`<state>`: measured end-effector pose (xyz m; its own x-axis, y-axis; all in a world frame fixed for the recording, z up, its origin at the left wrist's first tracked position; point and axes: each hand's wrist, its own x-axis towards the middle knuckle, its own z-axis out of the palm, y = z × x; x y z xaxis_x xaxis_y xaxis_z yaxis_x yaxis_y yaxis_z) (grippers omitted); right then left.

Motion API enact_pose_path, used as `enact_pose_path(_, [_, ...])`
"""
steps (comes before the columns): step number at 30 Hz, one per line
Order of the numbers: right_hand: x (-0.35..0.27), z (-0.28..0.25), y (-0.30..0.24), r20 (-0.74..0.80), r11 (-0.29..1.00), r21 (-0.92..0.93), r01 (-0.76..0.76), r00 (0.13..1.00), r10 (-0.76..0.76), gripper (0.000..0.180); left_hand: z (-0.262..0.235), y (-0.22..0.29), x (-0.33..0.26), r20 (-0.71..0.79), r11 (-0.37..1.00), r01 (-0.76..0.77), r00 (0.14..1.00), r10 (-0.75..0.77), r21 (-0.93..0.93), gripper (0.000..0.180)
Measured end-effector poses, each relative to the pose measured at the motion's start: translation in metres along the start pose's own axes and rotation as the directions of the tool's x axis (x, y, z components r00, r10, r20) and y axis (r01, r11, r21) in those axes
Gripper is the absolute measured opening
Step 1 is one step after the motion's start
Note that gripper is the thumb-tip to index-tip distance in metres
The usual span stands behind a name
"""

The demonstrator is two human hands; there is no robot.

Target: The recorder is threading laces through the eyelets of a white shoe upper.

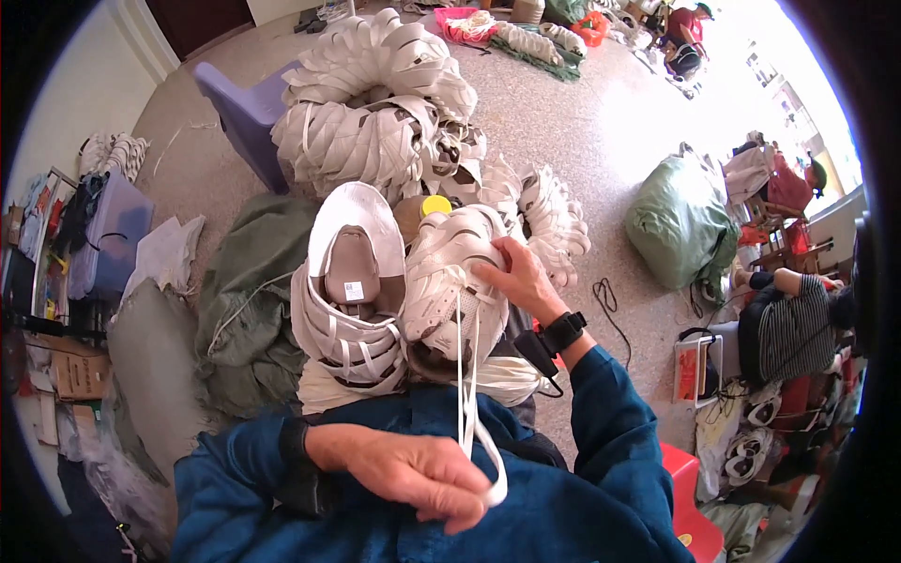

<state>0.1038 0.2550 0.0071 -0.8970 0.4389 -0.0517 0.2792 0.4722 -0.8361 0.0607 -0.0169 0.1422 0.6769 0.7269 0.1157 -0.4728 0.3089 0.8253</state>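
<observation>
My right hand (519,278) rests on a white shoe upper (449,278) propped toe-down in front of me, fingers pressed on its lace area. A white lace (465,375) runs from that upper down to my left hand (419,476), which pinches the lace's looped end close to my blue sleeve. Just left of the upper stands a stack of white uppers (345,281) with a brown insole showing in the top one. A black watch sits on my right wrist.
A large heap of white uppers (375,113) lies on a purple stool (242,113) ahead. Green sacks (678,220) and olive cloth (246,300) flank me. Another person in a striped top (793,324) sits at right, beside a red stool (690,497).
</observation>
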Motion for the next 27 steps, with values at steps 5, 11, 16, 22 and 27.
enact_pose_path(5, [-0.011,-0.001,-0.004,-0.197,0.978,-0.140,0.156,0.964,-0.182,0.044,0.000,0.013,0.000,-0.199,0.988,0.022,0.980,0.009,0.151,0.036])
enact_pose_path(11, [-0.067,-0.026,-0.048,0.200,0.882,0.466,-0.068,0.979,-0.031,0.034,-0.029,-0.002,-0.006,-0.609,0.465,0.486,0.777,0.158,0.740,0.028])
enact_pose_path(16, [-0.123,-0.033,-0.100,0.503,0.931,0.340,-0.131,0.862,-0.062,0.047,-0.051,-0.006,0.003,-0.659,0.371,0.576,0.738,0.147,0.728,0.027])
enact_pose_path(22, [-0.147,-0.089,-0.056,0.411,0.843,0.445,-0.302,0.905,0.107,0.021,-0.056,-0.018,0.004,-0.563,0.528,0.382,0.792,0.236,0.759,0.023])
enact_pose_path(27, [-0.126,-0.067,-0.037,0.140,0.991,0.105,-0.079,0.988,0.064,0.016,-0.059,-0.046,-0.002,-0.467,0.568,0.223,0.821,0.328,0.792,0.023])
